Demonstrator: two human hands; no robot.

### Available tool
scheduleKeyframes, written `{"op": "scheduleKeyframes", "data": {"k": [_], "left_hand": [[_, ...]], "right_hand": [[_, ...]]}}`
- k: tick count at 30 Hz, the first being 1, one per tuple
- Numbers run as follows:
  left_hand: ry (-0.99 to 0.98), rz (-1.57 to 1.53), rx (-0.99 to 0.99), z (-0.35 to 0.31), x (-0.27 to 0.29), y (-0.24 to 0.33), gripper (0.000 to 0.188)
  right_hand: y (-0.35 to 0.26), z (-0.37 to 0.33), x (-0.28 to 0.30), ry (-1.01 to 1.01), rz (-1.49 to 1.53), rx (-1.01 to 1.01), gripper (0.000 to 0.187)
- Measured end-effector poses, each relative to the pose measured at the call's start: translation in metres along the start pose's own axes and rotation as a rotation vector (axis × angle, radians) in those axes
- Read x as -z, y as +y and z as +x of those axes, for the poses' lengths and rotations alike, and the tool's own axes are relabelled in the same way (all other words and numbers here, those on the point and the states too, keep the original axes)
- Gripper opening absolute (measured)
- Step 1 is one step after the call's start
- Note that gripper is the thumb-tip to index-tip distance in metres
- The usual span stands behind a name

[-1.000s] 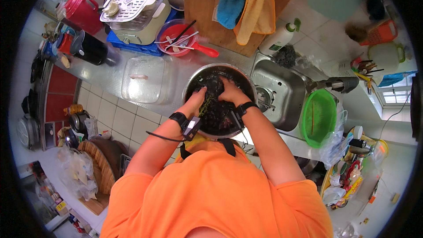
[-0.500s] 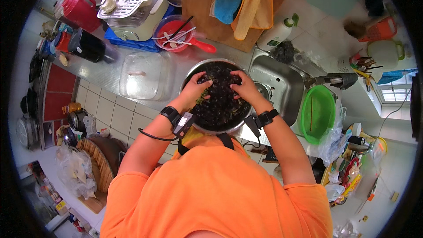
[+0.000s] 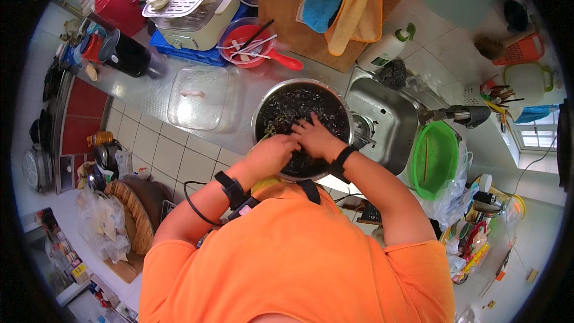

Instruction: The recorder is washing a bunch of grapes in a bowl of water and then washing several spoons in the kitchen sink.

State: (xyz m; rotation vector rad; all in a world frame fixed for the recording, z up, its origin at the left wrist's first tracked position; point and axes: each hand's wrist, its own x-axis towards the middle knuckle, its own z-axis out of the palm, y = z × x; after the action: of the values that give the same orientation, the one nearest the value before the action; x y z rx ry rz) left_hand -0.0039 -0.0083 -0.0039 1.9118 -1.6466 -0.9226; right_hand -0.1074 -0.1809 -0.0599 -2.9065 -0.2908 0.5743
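A kitchen, shown by its steel sink [image 3: 391, 122], steamer [image 3: 194, 33] and dish towels [image 3: 353, 9].

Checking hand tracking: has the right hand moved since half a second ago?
Yes: judged against the sink, the right hand has moved left, farther from it, and sits slightly lower in the view.

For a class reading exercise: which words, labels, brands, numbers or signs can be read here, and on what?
None can be read.
White pump bottle: label markings too small.
Yellow package at lower left: too small and blurred.
Steel bowl: no text visible.
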Motion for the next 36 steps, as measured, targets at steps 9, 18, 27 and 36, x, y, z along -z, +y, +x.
{"op": "scheduleKeyframes", "data": {"k": [9,18,27,36], "left_hand": [[0.016,0.454,0.232,0.014,-0.039,-0.02,0.078],[0.043,0.341,0.456,0.032,-0.025,-0.014,0.066],[0.224,-0.821,0.513,0.011,0.015,-0.016,0.057],[0.102,-1.403,0.572,-0.003,0.012,-0.008,0.041]], "right_hand": [[0.005,0.027,0.001,-0.139,-0.095,-0.49,0.062],[0.004,0.027,-0.022,0.015,-0.239,-0.71,0.051],[0.03,-0.033,0.03,0.332,1.089,-0.485,0.049],[0.007,-0.072,0.06,0.533,2.06,-0.373,0.039]]}}
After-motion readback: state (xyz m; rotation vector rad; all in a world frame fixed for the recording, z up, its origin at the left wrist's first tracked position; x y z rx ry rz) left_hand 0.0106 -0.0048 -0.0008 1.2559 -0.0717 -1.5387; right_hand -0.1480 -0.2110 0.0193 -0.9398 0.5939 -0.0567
